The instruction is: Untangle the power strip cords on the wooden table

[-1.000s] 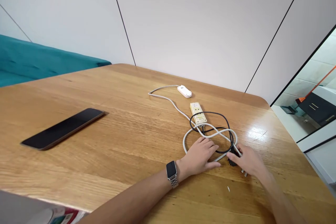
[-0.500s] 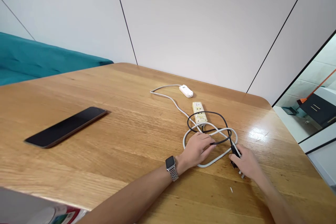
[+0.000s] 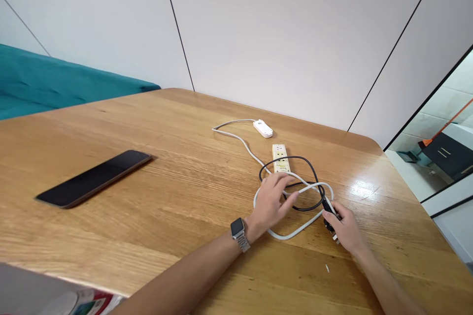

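Relative to half a second earlier, the left hand (image 3: 271, 199) had shifted up-frame, toward the near end of the power strip (image 3: 281, 157), right of centre on the table (image 3: 173, 182). Its grip was wide (fingertip contact could not be confirmed). The right hand (image 3: 345, 229), lower right, held the black plug (image 3: 327, 205) in a narrow grip. The shift exposed the near side of the black cable (image 3: 305, 209); it apparently left the crossing with the white cable (image 3: 295, 232) unresolved.

Black plug (image 3: 327, 226) partly behind right-hand fingers (image 3: 340, 209)
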Motion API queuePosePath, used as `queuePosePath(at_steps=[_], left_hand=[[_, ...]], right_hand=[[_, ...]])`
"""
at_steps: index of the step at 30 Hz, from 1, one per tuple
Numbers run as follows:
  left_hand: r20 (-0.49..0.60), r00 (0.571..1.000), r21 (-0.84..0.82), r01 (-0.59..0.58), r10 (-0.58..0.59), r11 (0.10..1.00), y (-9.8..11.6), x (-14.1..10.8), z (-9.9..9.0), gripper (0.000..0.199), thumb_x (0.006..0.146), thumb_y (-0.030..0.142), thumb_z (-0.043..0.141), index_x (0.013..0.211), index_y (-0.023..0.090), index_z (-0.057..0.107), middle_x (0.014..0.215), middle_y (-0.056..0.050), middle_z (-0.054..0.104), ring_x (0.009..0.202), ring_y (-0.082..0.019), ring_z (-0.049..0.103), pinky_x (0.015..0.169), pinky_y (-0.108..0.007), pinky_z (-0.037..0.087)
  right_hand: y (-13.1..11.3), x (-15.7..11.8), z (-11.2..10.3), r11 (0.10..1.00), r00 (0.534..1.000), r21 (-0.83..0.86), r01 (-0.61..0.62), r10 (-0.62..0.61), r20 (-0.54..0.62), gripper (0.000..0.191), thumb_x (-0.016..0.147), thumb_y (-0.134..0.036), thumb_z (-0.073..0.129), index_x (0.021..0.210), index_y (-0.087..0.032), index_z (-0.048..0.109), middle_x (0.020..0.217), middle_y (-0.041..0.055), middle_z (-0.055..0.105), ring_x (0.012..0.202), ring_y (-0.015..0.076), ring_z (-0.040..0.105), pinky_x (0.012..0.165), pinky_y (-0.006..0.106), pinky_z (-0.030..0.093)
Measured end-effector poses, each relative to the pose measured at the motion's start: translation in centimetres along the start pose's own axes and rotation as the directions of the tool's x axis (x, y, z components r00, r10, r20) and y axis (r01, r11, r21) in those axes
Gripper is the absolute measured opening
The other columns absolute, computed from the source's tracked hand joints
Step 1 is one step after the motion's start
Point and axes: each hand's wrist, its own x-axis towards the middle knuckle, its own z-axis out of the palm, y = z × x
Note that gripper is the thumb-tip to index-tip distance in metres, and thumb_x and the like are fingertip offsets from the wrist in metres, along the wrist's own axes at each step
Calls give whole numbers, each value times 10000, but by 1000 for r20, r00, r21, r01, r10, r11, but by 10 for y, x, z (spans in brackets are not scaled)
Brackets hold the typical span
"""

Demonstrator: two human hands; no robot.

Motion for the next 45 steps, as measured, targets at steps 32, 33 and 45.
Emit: queuePosePath(at_steps=[32,33,45], left_hand=[[393,881,-537,-12,262,844,42,-14,0,394,981,299,294,1268,182,536,894,-84,611,820,-167,539,758,-273,435],[380,889,-551,-6,257,835,43,-14,0,388,978,293,300,1237,179,565,890,-86,601,829,-166,537,759,-270,438],[385,864,-558,498,-324,664,36,-4,20,289,801,420,586,749,136,594,631,16,486,584,-103,415,552,-228,333]], right_hand=[[3,1,38,843,984,535,55,46,-174,327,726,-498,592,872,-228,704,911,50,676,1022,263,579,914,370,451],[3,1,37,804,990,590,73,14,-141,336,720,-496,582,877,-227,708,928,53,679,1016,265,586,916,376,453],[-2,0,39,789,992,614,-24,97,-86,397,745,-549,584,858,-194,721,669,22,634,704,211,594,599,284,476]])
